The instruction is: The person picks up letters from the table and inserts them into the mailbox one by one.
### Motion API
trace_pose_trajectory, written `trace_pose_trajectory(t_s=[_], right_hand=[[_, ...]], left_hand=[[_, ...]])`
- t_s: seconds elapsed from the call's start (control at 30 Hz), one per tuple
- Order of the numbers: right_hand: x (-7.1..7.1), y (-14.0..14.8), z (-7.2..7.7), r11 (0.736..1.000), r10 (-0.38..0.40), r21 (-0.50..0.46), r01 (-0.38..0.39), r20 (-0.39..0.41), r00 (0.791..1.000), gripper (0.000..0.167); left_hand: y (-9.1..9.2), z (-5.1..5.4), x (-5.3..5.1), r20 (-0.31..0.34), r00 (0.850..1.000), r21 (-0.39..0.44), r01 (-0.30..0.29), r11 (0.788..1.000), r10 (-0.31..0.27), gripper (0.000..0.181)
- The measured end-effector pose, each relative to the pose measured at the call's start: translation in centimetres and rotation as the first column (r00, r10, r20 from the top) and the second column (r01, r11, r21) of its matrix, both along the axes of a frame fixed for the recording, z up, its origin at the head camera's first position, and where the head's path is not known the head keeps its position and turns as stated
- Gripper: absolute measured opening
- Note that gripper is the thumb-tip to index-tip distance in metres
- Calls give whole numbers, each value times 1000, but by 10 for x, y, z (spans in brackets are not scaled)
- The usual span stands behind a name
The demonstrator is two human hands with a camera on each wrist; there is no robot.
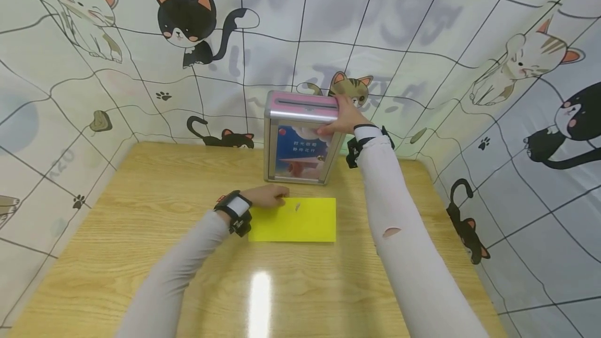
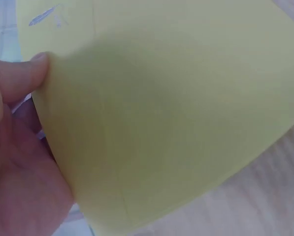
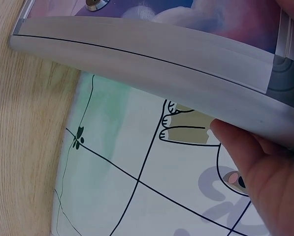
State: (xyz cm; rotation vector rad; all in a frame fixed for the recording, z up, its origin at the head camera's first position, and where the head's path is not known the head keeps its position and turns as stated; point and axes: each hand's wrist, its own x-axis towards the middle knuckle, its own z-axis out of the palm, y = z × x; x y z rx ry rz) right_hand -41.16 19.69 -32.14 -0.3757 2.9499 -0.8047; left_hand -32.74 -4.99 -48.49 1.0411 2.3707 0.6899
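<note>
A yellow rectangular paper [image 1: 305, 223] lies flat-looking on the table, with a small pale mark near its far edge. My left hand [image 1: 266, 196] pinches it by that far edge. In the left wrist view the thumb is on top of the paper [image 2: 161, 113], with the other fingers partly hidden below. Behind it stands a metal-framed suggestion box [image 1: 300, 106], upright, with a pink slotted top and a blue printed front. My right hand [image 1: 348, 116] grips its upper right corner, thumb over the front. The right wrist view shows the box's metal side [image 3: 137, 56] and a round lock [image 3: 96, 4].
The wooden table [image 1: 188, 171] carries the box near its back edge. A cat-printed curtain [image 1: 281, 25] hangs behind and along both sides, close behind the box. A bright reflection crosses the table's front part.
</note>
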Motion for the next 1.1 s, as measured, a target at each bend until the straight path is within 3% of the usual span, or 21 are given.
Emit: trace_pose_trajectory(t_s=[0.17, 0.4, 0.6, 0.83, 1.1], right_hand=[[1, 0, 1, 1000, 2, -9, -2, -4, 1000, 114], [3, -3, 1, 1000, -4, -24, 4, 5, 1000, 113], [3, -2, 2, 1000, 6, -16, -6, 1, 1000, 112], [4, -3, 2, 1000, 4, -9, -4, -1, 1000, 112], [1, -2, -2, 999, -20, 31, 20, -10, 1000, 112]], left_hand=[[-12, 19, -4, 30, 999, 73, -30, 997, 28, 10], [-27, 30, -11, 64, 992, 108, -117, 987, 110, 4], [-41, 49, -15, 47, 990, 180, -139, 974, 132, 6], [-54, 71, -16, 35, 971, 251, -239, 938, 238, 7], [-65, 94, -19, -16, 964, 331, -244, 912, 264, 9]])
